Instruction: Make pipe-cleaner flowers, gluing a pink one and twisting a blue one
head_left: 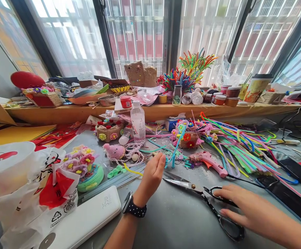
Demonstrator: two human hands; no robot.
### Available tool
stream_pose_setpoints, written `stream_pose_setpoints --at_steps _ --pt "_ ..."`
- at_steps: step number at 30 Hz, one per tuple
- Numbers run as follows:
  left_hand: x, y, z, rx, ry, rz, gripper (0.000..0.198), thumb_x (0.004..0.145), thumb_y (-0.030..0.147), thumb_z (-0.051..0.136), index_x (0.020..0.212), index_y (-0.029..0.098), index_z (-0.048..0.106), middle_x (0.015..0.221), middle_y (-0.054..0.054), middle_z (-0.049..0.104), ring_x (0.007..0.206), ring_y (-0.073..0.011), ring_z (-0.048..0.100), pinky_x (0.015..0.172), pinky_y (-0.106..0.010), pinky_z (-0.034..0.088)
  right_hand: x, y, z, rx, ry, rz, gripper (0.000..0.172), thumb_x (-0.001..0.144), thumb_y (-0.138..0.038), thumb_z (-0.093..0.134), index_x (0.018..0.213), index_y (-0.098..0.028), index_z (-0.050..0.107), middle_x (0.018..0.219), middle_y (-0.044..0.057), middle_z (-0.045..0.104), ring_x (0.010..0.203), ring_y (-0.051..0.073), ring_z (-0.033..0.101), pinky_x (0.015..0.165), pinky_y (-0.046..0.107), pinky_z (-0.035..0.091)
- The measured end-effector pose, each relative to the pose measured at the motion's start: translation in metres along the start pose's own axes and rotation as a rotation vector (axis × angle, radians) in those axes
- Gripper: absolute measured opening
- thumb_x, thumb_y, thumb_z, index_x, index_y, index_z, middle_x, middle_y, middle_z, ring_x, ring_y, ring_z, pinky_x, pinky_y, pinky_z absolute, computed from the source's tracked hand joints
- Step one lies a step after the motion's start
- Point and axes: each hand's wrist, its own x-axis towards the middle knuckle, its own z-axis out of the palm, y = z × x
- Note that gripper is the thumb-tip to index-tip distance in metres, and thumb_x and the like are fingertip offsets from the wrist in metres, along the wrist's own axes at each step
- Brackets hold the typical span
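Your left hand (154,172) is closed on the blue pipe cleaner (178,146), which slants up from it. Your right hand (240,200) is partly open, thumb and fingers spread at the handles of the scissors (195,187), whose 2 blades lie parted on the bench (171,223).

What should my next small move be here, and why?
Perhaps close the right hand on the scissors: it looks spread at their handles, while the left hand seems to hold a light-blue pipe cleaner near the blades.
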Motion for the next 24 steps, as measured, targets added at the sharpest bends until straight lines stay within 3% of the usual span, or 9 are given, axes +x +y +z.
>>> stream_pose_setpoints --at_steps 2,4,6,8,11,16,24 --pt "-0.001 0.001 0.001 0.006 -0.032 0.031 0.027 0.084 0.032 0.027 0.061 0.02 0.033 0.059 0.003 0.034 0.055 -0.0106 0.034 0.054 -0.023 0.03 0.009 -0.005 -0.002 -0.04 -0.003 0.022 0.015 0.075 -0.029 0.05 0.078 -0.025 0.064 0.078 0.005 0.063 0.069 0.019 0.06 0.061 0.028 0.046" --pt "-0.002 0.001 0.001 0.007 -0.056 0.059 0.026 0.084 0.032 0.028 0.062 0.019 0.033 0.061 0.003 0.034 0.057 -0.0104 0.035 0.056 -0.023 0.031 0.023 -0.015 -0.003 -0.049 0.049 0.034 0.02 0.078 -0.029 0.046 0.07 -0.023 0.063 0.073 0.005 0.061 0.065 0.018 0.059 0.059 0.029 0.046" --pt "-0.002 0.002 0.002 0.012 -0.081 0.079 0.025 0.084 0.031 0.029 0.062 0.019 0.034 0.062 0.003 0.035 0.059 -0.0103 0.035 0.057 -0.022 0.032 0.04 -0.03 -0.003 0.001 0.202 -0.016 0.015 0.076 -0.031 0.05 0.082 -0.022 0.061 0.081 0.005 0.061 0.075 0.019 0.058 0.065 0.03 0.046" --pt "-0.003 0.003 0.003 0.021 -0.11 0.094 0.025 0.084 0.03 0.03 0.062 0.019 0.036 0.063 0.003 0.037 0.061 -0.0103 0.037 0.059 -0.022 0.034 0.058 -0.047 -0.003 0.076 0.373 -0.114 0.027 0.074 -0.032 0.054 0.099 -0.021 0.055 0.092 0.006 0.059 0.088 0.02 0.054 0.074 0.031 0.045" --pt "-0.003 0.005 0.004 0.023 -0.132 0.119 0.024 0.084 0.029 0.031 0.066 0.018 0.043 0.067 0.001 0.044 0.065 -0.0113 0.042 0.063 -0.023 0.036 0.08 -0.069 0.0 0.159 0.515 -0.229 0.038 0.072 -0.032 0.058 0.107 -0.018 0.049 0.095 0.008 0.057 0.088 0.019 0.053 0.075 0.031 0.045" --pt "-0.003 0.006 0.004 -0.009 -0.131 0.168 0.025 0.084 0.028 0.03 0.081 0.018 0.054 0.078 -0.003 0.054 0.076 -0.0134 0.049 0.074 -0.025 0.039 0.095 -0.084 0.007 0.286 0.584 -0.289 0.024 0.076 -0.024 0.053 0.099 -0.017 0.052 0.083 0.005 0.058 0.073 0.015 0.055 0.066 0.027 0.046" --pt "-0.003 -0.001 0.006 0.064 -0.084 0.108 0.034 0.084 0.033 0.027 0.068 0.018 0.052 0.071 -0.003 0.054 0.071 -0.0143 0.049 0.066 -0.026 0.04 0.092 -0.081 0.014 0.404 0.642 -0.271 0.013 0.08 -0.021 0.048 0.087 -0.017 0.058 0.075 0.005 0.061 0.069 0.014 0.056 0.062 0.025 0.045"
